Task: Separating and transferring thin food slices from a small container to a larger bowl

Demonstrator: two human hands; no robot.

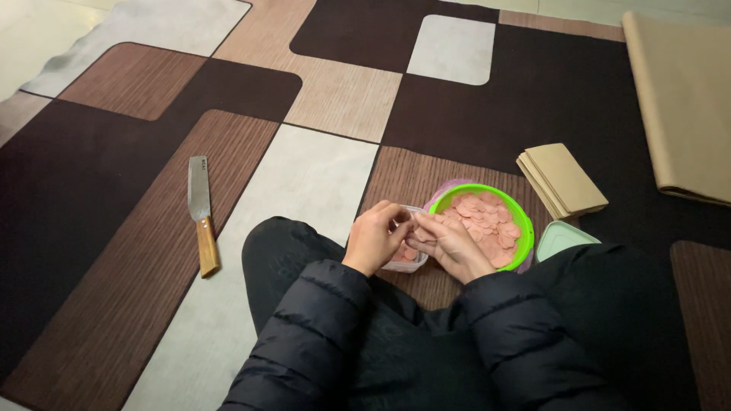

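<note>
Dark padded sleeves [320, 335] lead to both hands over a small clear tub [406, 260] on the rug [114, 304]. Left hand [375, 237] curls closed on its rim; right hand [454, 245] pinches a pink slice [423, 234] above it. Just beside sits a green bowl [515, 209] of slices. A knife [201, 213] lies well apart.

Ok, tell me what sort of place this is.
Probably a room in a home, with the person sitting on the floor: a patterned brown and cream rug covers it, a knife lies on it, and a green basket of pink slices sits by the hands.
</note>
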